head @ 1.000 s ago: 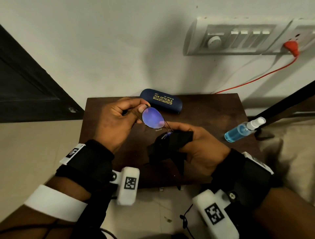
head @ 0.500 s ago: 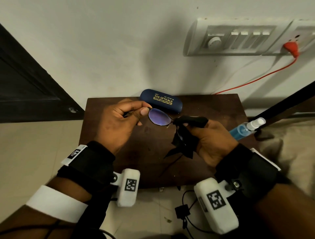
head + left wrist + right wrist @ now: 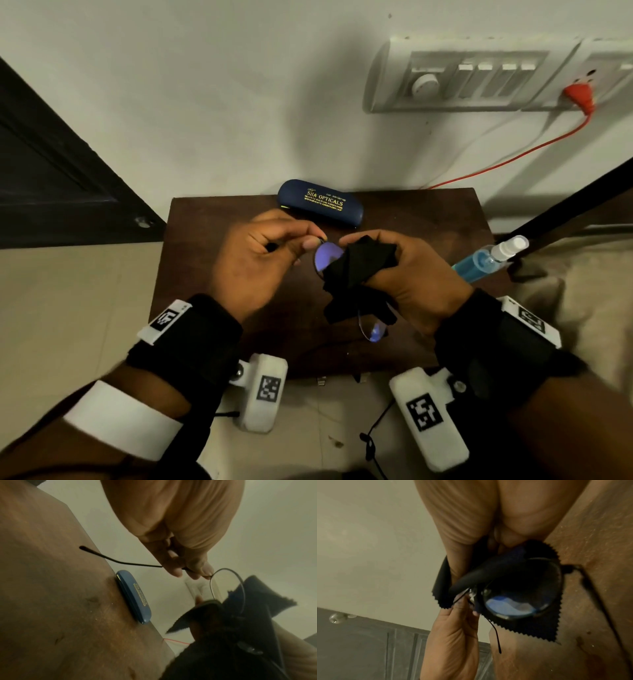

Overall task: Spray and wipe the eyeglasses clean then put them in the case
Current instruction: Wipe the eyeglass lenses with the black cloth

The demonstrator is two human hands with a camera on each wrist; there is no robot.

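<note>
The thin-rimmed eyeglasses (image 3: 326, 256) hang above the brown table (image 3: 212, 274). My left hand (image 3: 315, 240) pinches them at the temple hinge (image 3: 188, 569) beside the upper lens (image 3: 228, 588). My right hand (image 3: 370, 257) grips the black cloth (image 3: 359, 270), which is folded over the frame's middle. The lower lens (image 3: 375, 330) pokes out under the cloth and shows against the cloth (image 3: 530, 626) in the right wrist view as a blue-glinting lens (image 3: 513, 605). The navy case (image 3: 320, 204) lies shut at the table's back edge. A blue spray bottle (image 3: 486, 257) lies at the right edge.
A wall with a switch panel (image 3: 479, 78) and a red plug and cord (image 3: 579, 96) rises behind the table. A dark door (image 3: 51, 171) stands at the left. Beige fabric (image 3: 582, 308) lies to the right. Tiled floor (image 3: 68, 308) surrounds the small table.
The glasses have turned so that one lens now points down toward me. My right hand with the cloth has closed in over the frame. My left hand keeps its pinch.
</note>
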